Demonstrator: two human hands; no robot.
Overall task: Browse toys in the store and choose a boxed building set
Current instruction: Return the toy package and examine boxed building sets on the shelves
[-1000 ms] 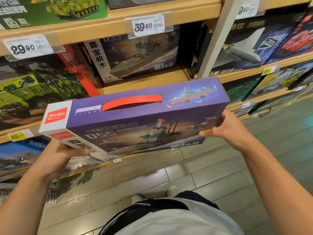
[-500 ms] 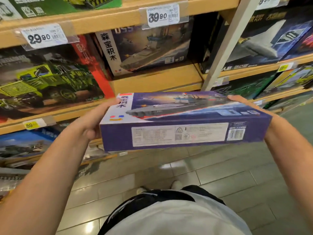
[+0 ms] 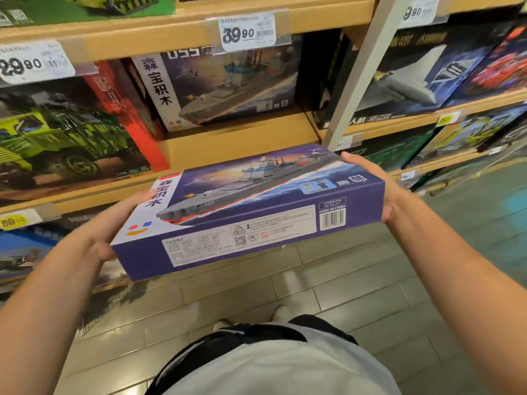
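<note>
I hold a purple boxed building set (image 3: 256,212) with a grey warship pictured on its face, roughly level over the floor in front of the shelves. Its long side, with a white label and barcode, faces me. My left hand (image 3: 114,226) grips the left end, thumb on the top face and fingers hidden underneath. My right hand (image 3: 379,183) grips the right end, thumb lying along the top edge.
Wooden shelves (image 3: 233,143) stand ahead, stocked with boxed sets: a matching warship box (image 3: 228,86), a green truck box (image 3: 62,138), and a grey aircraft box (image 3: 413,78) past a white upright post (image 3: 359,72). Price tags read 39.90 (image 3: 248,31) and 29.90 (image 3: 31,62). Grey tiled floor lies below.
I turned the box from its handle side up to its picture face up. It then came closer and tilted, with the camera moving nearer the shelves.
</note>
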